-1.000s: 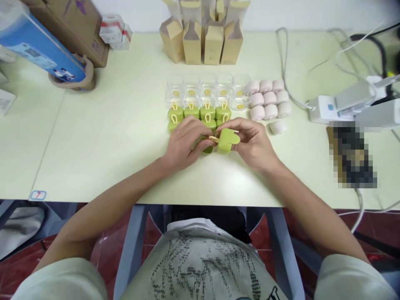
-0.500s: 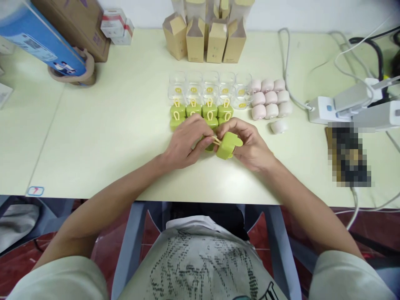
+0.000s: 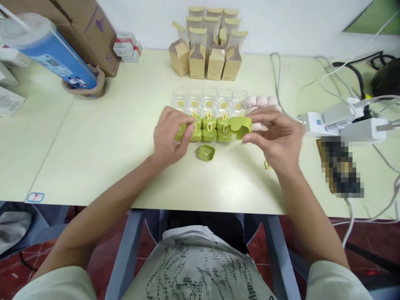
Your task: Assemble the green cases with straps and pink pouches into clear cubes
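Along the far edge of the pale green table (image 3: 93,137) stands a cluster of small tan cartons (image 3: 208,50) with their flaps open. Toward the far left corner a brown cardboard box (image 3: 87,25) sits beside a small white and red packet (image 3: 126,46), and a blue-labelled roll (image 3: 53,54) leans on a brown tape ring (image 3: 86,85). Near the right edge lie white adapters (image 3: 337,116) among tangled grey and white cables (image 3: 281,79). A small sticker (image 3: 35,196) marks the near left corner
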The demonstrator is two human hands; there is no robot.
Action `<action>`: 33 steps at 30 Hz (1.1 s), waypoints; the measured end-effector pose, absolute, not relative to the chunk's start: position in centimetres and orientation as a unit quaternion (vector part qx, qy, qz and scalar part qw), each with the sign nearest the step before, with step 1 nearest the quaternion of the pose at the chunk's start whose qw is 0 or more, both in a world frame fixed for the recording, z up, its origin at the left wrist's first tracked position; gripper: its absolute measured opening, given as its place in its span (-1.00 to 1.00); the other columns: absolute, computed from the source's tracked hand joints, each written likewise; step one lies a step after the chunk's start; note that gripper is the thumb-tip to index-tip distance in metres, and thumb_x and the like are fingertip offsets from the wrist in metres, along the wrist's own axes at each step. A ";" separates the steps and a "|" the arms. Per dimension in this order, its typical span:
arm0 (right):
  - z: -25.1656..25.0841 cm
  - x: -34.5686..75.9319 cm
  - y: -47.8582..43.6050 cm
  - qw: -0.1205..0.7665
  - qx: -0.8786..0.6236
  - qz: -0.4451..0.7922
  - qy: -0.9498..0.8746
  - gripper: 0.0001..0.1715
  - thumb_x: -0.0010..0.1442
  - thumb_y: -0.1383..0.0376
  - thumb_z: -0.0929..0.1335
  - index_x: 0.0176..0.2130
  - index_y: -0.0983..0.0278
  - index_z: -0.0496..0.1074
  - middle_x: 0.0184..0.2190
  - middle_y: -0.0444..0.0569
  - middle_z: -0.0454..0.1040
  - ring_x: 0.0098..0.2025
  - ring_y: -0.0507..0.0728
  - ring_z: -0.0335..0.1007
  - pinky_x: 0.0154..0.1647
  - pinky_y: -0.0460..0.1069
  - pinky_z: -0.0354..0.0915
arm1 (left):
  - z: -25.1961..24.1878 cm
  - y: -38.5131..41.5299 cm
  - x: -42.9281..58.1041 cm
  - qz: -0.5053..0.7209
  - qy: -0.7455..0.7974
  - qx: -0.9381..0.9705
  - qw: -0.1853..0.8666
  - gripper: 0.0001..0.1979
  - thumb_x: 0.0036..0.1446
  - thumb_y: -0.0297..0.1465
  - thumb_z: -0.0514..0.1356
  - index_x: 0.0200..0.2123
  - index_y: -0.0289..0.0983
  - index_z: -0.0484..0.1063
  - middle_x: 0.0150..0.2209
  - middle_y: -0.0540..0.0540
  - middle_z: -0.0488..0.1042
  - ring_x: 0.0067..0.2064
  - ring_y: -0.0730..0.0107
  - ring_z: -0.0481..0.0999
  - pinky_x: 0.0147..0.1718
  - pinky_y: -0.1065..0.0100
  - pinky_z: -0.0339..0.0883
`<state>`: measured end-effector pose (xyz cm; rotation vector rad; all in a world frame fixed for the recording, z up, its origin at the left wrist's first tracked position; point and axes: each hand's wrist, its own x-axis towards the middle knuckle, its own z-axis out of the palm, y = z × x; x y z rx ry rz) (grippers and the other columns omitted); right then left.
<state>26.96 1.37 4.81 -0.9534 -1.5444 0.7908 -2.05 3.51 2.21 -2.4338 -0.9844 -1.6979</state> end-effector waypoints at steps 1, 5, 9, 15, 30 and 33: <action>4.9 28.0 1.9 0.542 -0.436 0.240 -0.677 -0.65 0.21 0.03 0.68 -0.07 0.08 0.71 0.02 0.06 0.61 0.06 0.29 0.60 -0.21 0.14 0.69 | 2.1 4.0 -2.6 -0.564 -0.344 -0.751 0.007 -0.77 0.58 -0.16 0.17 -0.05 -0.13 0.54 -0.19 -0.08 0.62 -0.12 0.22 0.56 -0.07 0.09 0.44; 3.9 30.7 3.7 0.457 -0.465 0.039 -0.757 -0.82 0.35 0.16 0.58 -0.04 0.09 0.71 -0.02 0.08 0.58 -0.05 0.26 0.57 -0.27 0.13 0.59 | 1.0 6.3 -4.5 -0.616 -0.494 -0.609 -0.074 -0.83 0.47 -0.19 0.31 -0.12 -0.15 0.50 -0.10 -0.12 0.52 -0.14 0.24 0.49 -0.19 0.19 0.37; 2.0 30.5 4.1 0.377 -0.460 0.018 -0.803 -0.86 0.42 0.22 0.51 -0.03 0.14 0.68 0.00 0.05 0.59 -0.27 0.12 0.51 -0.32 0.06 0.47 | -0.9 7.8 -5.3 -0.605 -0.564 -0.537 -0.164 -0.89 0.38 -0.38 0.34 -0.12 -0.18 0.45 -0.08 -0.08 0.50 -0.17 0.36 0.47 -0.14 0.28 0.38; 1.0 29.7 4.3 0.342 -0.464 0.040 -0.816 -0.80 0.44 0.25 0.45 0.02 0.16 0.67 0.07 0.07 0.56 -0.26 0.12 0.51 -0.26 0.06 0.52 | -2.3 7.9 -5.1 -0.576 -0.562 -0.552 -0.218 -0.87 0.36 -0.42 0.32 -0.10 -0.16 0.43 -0.08 -0.03 0.44 -0.31 0.47 0.41 -0.25 0.33 0.38; 1.7 30.0 4.4 0.359 -0.468 0.074 -0.804 -0.70 0.45 0.14 0.44 0.10 0.17 0.65 0.10 0.13 0.54 -0.27 0.13 0.51 -0.15 0.16 0.59 | -1.8 7.4 -5.0 -0.591 -0.546 -0.576 -0.146 -0.78 0.36 -0.20 0.36 -0.07 -0.16 0.46 -0.07 -0.09 0.45 -0.32 0.44 0.36 -0.35 0.34 0.32; 4.2 30.3 3.1 0.384 -0.501 0.056 -0.774 -0.77 0.47 0.10 0.45 -0.06 0.17 0.65 -0.07 0.09 0.56 -0.36 0.14 0.47 -0.24 0.16 0.52 | -0.5 5.8 -4.4 -0.607 -0.490 -0.626 -0.010 -0.80 0.43 -0.19 0.29 -0.04 -0.16 0.46 -0.05 -0.14 0.47 -0.27 0.36 0.41 -0.33 0.27 0.31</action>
